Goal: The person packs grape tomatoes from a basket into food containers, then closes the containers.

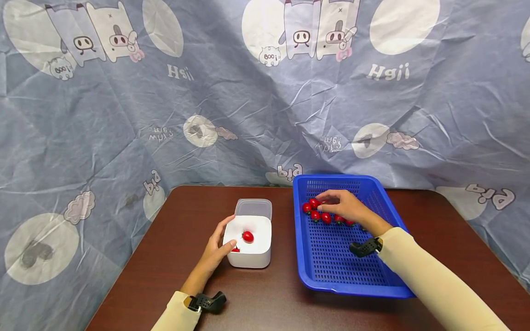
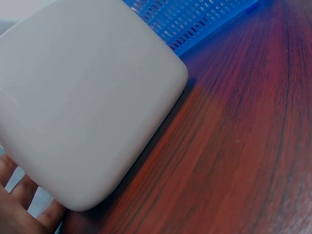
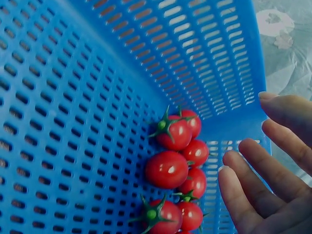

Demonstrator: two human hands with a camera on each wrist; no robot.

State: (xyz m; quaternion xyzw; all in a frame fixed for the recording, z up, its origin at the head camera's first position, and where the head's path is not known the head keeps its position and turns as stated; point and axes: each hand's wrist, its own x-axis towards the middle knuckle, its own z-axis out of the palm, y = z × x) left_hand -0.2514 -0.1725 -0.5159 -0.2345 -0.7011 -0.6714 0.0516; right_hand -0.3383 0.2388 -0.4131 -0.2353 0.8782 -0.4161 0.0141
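The left hand (image 1: 215,250), lower left of centre in the head view, is curled around the near-left corner of the white box (image 1: 252,239), thumb on its rim, holding it steady on the brown desk (image 1: 256,299). Inside the box lies one cherry tomato (image 1: 248,236), with a second red one partly hidden behind the thumb. The box's clear lid (image 1: 253,208) stands just behind it.

The right hand (image 1: 348,207) sits inside the blue basket (image 1: 331,271), right of centre, above the row of cherry tomatoes (image 1: 316,212) near the basket's far-left part. In the right wrist view its fingers (image 3: 263,185) are relaxed and slightly bent, just beside the tomato cluster (image 3: 178,165) but apart from it; nothing is between them, so this hand is open.

The tomatoes are round, smooth and packed touching one another. A likely slip: fingers closing on one fruit nudge its neighbours, sending them rolling across the perforated basket floor. Too firm a pinch could split the skin; too light a one could drop the fruit over the gap of desk between basket and box, where it may roll away.
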